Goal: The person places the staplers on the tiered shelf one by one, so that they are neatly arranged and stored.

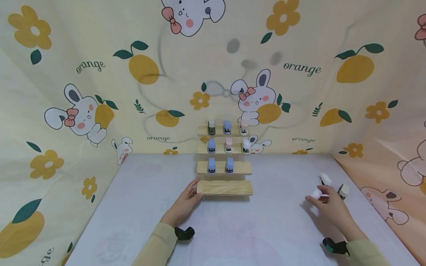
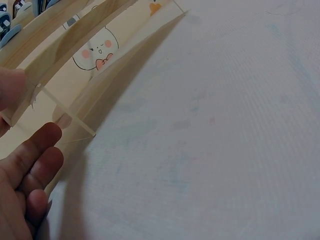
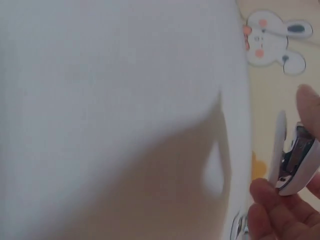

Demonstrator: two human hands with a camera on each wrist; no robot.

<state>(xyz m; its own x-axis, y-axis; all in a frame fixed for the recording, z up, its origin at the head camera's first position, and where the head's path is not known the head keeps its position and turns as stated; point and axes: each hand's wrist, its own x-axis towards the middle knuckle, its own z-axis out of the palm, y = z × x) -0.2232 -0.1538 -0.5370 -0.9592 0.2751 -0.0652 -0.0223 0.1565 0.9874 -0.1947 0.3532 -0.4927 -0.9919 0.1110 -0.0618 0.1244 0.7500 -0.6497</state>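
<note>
A stepped wooden display rack [image 1: 225, 187] stands mid-table with small staplers on its upper three steps. My left hand [image 1: 184, 202] grips the left end of its bare lowest step, the thumb at the front corner. In the left wrist view the other fingers [image 2: 42, 167] are bent beside the clear support. At the right, my right hand [image 1: 332, 208] pinches a white mini stapler [image 3: 302, 165] between thumb and fingers, held above the tabletop. Just behind that hand lie another white stapler [image 1: 324, 180] and a cream-and-dark stapler [image 1: 344, 190].
Two blue staplers, the right one [image 1: 229, 165] among them, sit on the third step. Above are blue, pink, white and dark ones. The patterned cloth backdrop [image 1: 186, 92] rises close behind the rack, and its right side borders the white table [image 1: 273, 229].
</note>
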